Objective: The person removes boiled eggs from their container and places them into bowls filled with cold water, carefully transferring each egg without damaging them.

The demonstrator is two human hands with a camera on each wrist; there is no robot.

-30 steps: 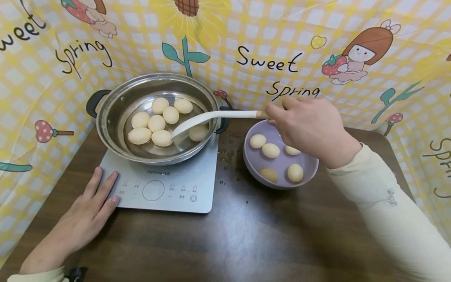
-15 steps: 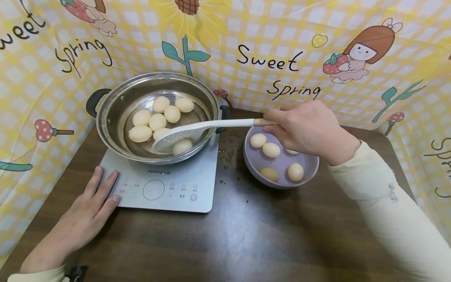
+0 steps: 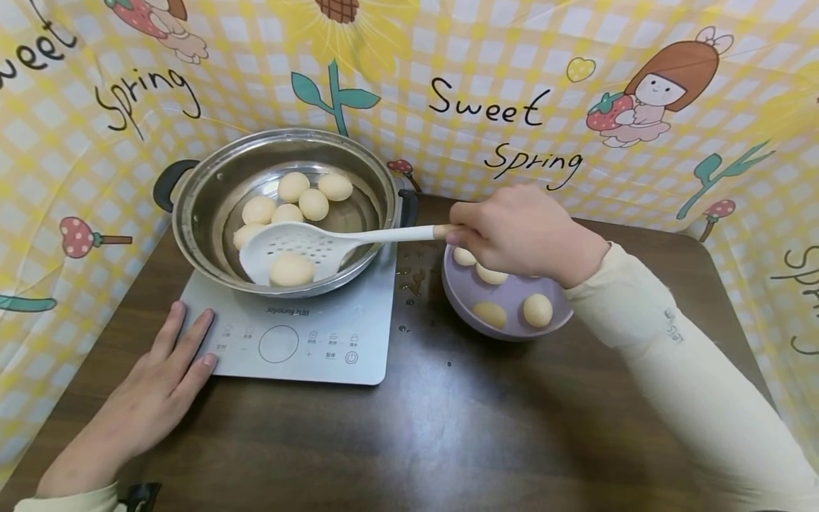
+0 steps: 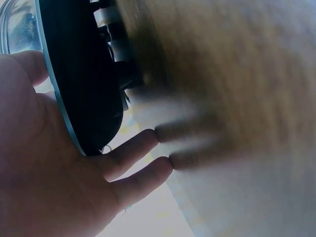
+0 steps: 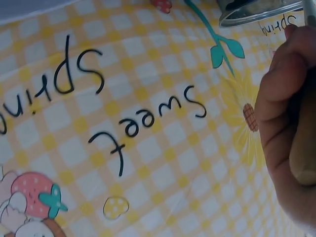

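My right hand (image 3: 521,235) grips the wooden handle end of a white slotted spoon (image 3: 403,235), reaching leftward past the purple bowl. One pale egg (image 3: 291,270) lies on the spoon's perforated head, above the near side of a steel pot (image 3: 192,249). Several more eggs (image 3: 314,205) sit in shallow water behind it, partly covered by the spoon. In the right wrist view, curled fingers wrap the wooden handle (image 5: 303,148). With fingers spread, my left hand (image 3: 150,387) rests at the left edge of the white induction cooktop (image 3: 365,320); the left wrist view shows two fingertips past its dark underside.
A purple bowl (image 3: 461,306) with several eggs (image 3: 537,311) stands right of the cooktop, partly hidden by my right hand. Water drops (image 3: 414,281) dot the brown table (image 3: 435,441) between them. A yellow checked cloth (image 3: 473,43) hangs behind. The pot has black side handles (image 3: 171,183).
The spoon swept left and toward the near side of the pot, then rose with an egg on its head. My right hand shifted left with it. My left hand stays put.
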